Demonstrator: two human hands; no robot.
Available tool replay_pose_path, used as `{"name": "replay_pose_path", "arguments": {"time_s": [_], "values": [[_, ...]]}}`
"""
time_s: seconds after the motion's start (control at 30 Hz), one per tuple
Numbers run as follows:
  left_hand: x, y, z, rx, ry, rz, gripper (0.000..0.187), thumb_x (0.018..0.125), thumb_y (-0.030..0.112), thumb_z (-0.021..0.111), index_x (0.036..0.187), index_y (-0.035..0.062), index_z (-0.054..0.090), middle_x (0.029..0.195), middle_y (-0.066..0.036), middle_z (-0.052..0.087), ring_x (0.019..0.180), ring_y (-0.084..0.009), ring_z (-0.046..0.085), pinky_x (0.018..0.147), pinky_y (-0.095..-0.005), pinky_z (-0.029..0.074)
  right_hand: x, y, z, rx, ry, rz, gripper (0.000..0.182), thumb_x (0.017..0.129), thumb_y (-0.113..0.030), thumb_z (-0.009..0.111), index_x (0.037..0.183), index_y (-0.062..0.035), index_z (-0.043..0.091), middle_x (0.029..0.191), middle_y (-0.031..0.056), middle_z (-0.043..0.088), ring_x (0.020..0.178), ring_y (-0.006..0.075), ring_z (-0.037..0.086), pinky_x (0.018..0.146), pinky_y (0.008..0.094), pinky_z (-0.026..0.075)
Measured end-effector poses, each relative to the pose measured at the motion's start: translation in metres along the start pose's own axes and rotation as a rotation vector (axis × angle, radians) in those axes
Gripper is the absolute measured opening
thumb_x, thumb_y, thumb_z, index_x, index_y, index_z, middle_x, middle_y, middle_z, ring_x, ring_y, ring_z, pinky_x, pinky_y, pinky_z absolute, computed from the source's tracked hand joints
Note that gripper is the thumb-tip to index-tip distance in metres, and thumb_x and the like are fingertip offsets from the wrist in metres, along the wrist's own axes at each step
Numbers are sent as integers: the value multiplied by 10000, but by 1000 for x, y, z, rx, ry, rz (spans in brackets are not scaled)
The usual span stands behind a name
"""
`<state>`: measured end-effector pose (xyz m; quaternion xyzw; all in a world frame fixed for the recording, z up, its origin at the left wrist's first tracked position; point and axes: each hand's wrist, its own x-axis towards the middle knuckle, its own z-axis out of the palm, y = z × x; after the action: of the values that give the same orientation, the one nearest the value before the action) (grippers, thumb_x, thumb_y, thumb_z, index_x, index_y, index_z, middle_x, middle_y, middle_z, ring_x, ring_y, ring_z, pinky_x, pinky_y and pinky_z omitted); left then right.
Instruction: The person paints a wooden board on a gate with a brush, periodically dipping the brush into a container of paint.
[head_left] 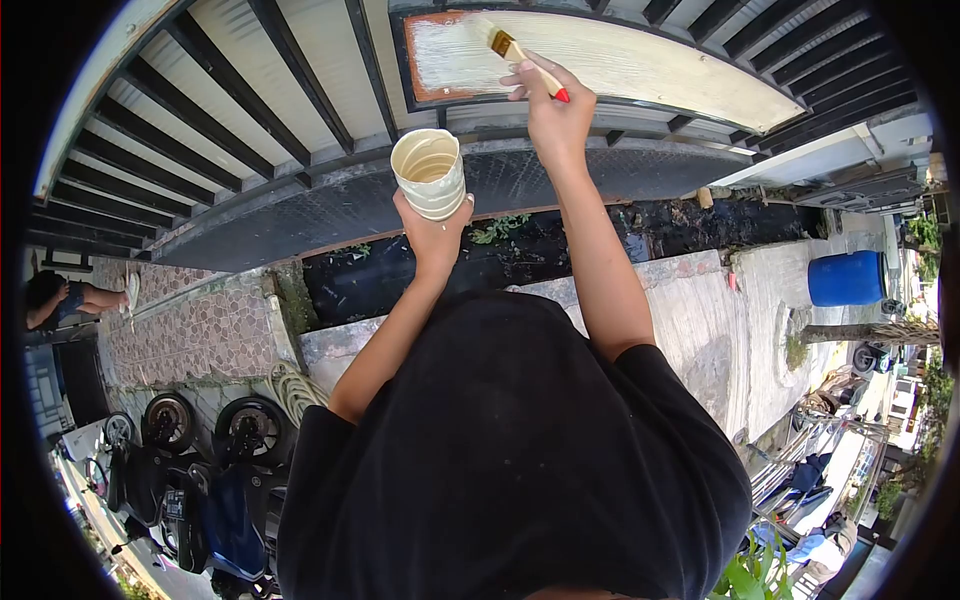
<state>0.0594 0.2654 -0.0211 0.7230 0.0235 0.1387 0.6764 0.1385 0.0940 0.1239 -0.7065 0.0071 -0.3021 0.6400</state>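
Observation:
My left hand [435, 235] is wrapped round a cream-coloured cup [430, 190] streaked with paint, its open top facing up. What lies at the bottom of the cup is hard to make out. My right hand [560, 105] grips a paintbrush [540, 75] by its pale handle with a red tip. The dark bristles touch or nearly touch a board [620, 60] set in the black metal gate. Cream paint covers most of this board, while reddish-brown shows along its left end.
Black gate bars [215, 55] flank the board. Below the gate runs a ditch [380, 280] of dark water beside a concrete edge. Motorcycles [215, 500] and a coiled hose [295, 390] are at lower left, a blue barrel [845, 278] at right. Another person [75, 298] is at far left.

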Motion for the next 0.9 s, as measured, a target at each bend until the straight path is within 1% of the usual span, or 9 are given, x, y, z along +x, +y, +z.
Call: {"name": "replay_pose_path", "arguments": {"time_s": [0.1, 0.17, 0.2, 0.33, 0.43, 0.5, 0.7, 0.77, 0.9], "values": [[-1, -4, 3, -20, 5, 12, 847, 796, 175, 959, 1397, -25, 396, 1356, -182, 601, 1259, -268, 635, 1106, -418, 482, 9, 15, 18, 190, -64, 64, 314, 1090, -101, 662, 1296, 133, 704, 1042, 194, 793, 900, 229, 773, 803, 340, 605], [-3, -3, 3, -30, -10, 18, 837, 807, 167, 953, 1400, -26, 394, 1362, -182, 596, 1270, -262, 627, 1107, -407, 482, 16, 29, 20, 491, 66, 105, 336, 1088, -90, 661, 1319, 154, 662, 1073, 244, 771, 938, 277, 784, 802, 355, 613], [-4, 1, 2, -30, -4, 18, 837, 807, 167, 953, 1400, -26, 394, 1362, -182, 596, 1270, -262, 627, 1107, -407, 482, 15, 25, 18, 483, 114, 98, 354, 1089, -81, 646, 1345, 163, 627, 1082, 278, 755, 959, 317, 790, 798, 380, 623], [-4, 2, -2, -10, -3, -1, 865, 800, 180, 953, 1411, -37, 380, 1364, -198, 600, 1275, -279, 629, 1108, -414, 483, -2, 15, 17, 464, 171, 112, 350, 1091, -66, 612, 1353, 166, 620, 1081, 287, 751, 964, 329, 790, 792, 378, 624], [-4, 0, -6, -8, 6, 13, 894, 792, 196, 954, 1423, -45, 367, 1360, -213, 607, 1272, -298, 634, 1107, -425, 482, -10, 4, 37, 553, 145, 100, 300, 1086, -43, 588, 1287, 169, 655, 1049, 273, 757, 902, 315, 803, 731, 375, 646], [-1, 1, -6, -19, 12, 27, 893, 792, 197, 954, 1421, -44, 369, 1356, -212, 608, 1271, -297, 632, 1108, -424, 480, -15, -5, 50, 542, 78, 111, 323, 1088, -56, 581, 1302, 176, 648, 1098, 290, 745, 943, 346, 801, 778, 390, 655], [-2, 4, -14, -2, 22, 6, 861, 791, 193, 966, 1401, -27, 398, 1358, -179, 594, 1275, -265, 621, 1112, -416, 478, -16, -9, 80, 467, 37, 78, 341, 1080, -111, 636, 1246, 186, 664, 1075, 292, 765, 917, 337, 815, 754, 394, 693], [-3, 3, -15, 7, 29, -2, 854, 794, 192, 964, 1397, -26, 400, 1358, -181, 593, 1272, -266, 622, 1110, -417, 480, -8, 1, 84, 333, 48, 30, 346, 1079, -103, 643, 1234, 207, 651, 1077, 297, 763, 936, 332, 811, 791, 394, 697], [-4, 1, -17, -14, 32, -3, 849, 794, 190, 963, 1393, -24, 401, 1356, -181, 593, 1268, -267, 625, 1107, -416, 482, 5, 0, 76, 446, 110, -9, 350, 1072, -88, 657, 1221, 228, 636, 1073, 313, 757, 959, 334, 806, 844, 388, 696]]}}
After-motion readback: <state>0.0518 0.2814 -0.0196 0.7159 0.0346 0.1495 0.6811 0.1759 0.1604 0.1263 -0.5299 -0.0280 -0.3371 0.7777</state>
